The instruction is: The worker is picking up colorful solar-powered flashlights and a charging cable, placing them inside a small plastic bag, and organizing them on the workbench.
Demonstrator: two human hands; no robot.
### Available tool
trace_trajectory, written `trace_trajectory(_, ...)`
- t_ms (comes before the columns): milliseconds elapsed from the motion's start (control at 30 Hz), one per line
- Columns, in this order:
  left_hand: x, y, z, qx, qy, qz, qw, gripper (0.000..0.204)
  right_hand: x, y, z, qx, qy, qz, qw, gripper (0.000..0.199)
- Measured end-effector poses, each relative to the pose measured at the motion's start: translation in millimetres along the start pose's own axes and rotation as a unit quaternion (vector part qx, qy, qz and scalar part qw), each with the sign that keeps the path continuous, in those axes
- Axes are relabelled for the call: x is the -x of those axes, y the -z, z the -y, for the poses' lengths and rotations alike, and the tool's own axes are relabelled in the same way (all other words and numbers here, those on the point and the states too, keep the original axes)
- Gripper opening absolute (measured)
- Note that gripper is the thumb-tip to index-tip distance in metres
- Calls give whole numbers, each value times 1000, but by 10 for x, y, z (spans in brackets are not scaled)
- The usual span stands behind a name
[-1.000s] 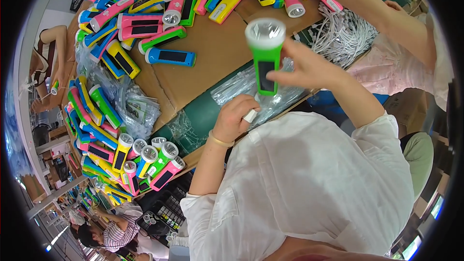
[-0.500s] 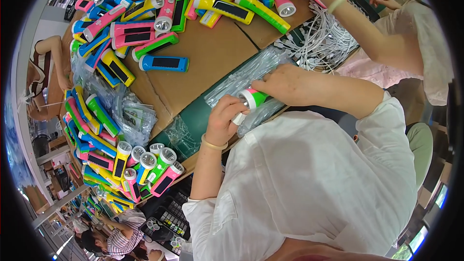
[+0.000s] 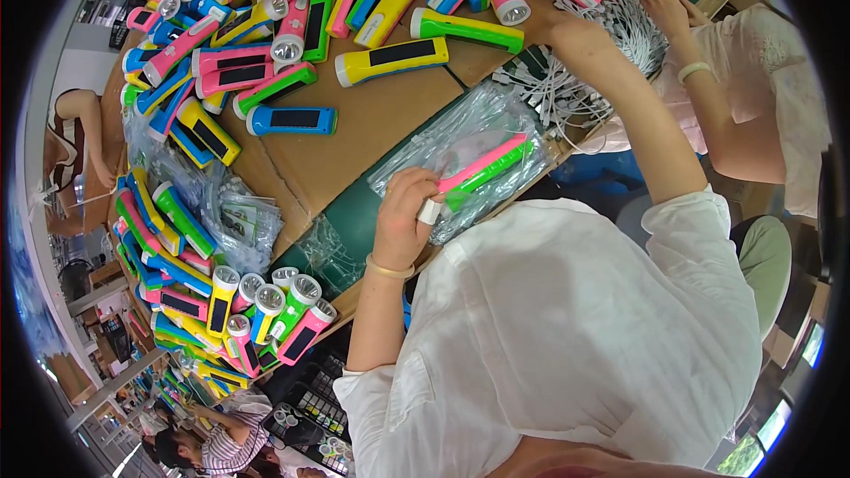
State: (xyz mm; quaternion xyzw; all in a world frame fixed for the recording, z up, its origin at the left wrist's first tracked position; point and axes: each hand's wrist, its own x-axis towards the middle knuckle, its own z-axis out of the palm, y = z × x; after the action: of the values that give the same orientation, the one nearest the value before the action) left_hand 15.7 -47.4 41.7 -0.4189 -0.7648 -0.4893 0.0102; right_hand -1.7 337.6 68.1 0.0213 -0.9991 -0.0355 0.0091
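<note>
Left hand [image 3: 403,221]: closed round pink-and-green flashlight [image 3: 485,173] in clear plastic bag [image 3: 460,137], near worktop's [image 3: 372,137] front edge. Right hand [image 3: 575,35]: reaching among white cords [image 3: 567,93] at right edge; grip cannot be told.

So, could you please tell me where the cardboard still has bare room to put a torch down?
The brown cardboard sheet is bare between the lone blue plastic torch, the yellow torch and the clear plastic bag under the left hand. The far edge and left side are crowded with piled torches.
</note>
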Motion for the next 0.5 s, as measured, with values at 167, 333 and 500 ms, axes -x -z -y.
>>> trace_trajectory(167,-13,-12,-14,-5,3,-4,1000,18,81,-40,-362,-83,8,35,996,16)
trace_trajectory(333,33,21,-15,-8,16,-16,1000,16,140,531,-250,-334,8,-34,942,9)
trace_trajectory(500,54,11,-26,-10,24,-24,999,15,277,1054,123,-556,53,-160,814,13)
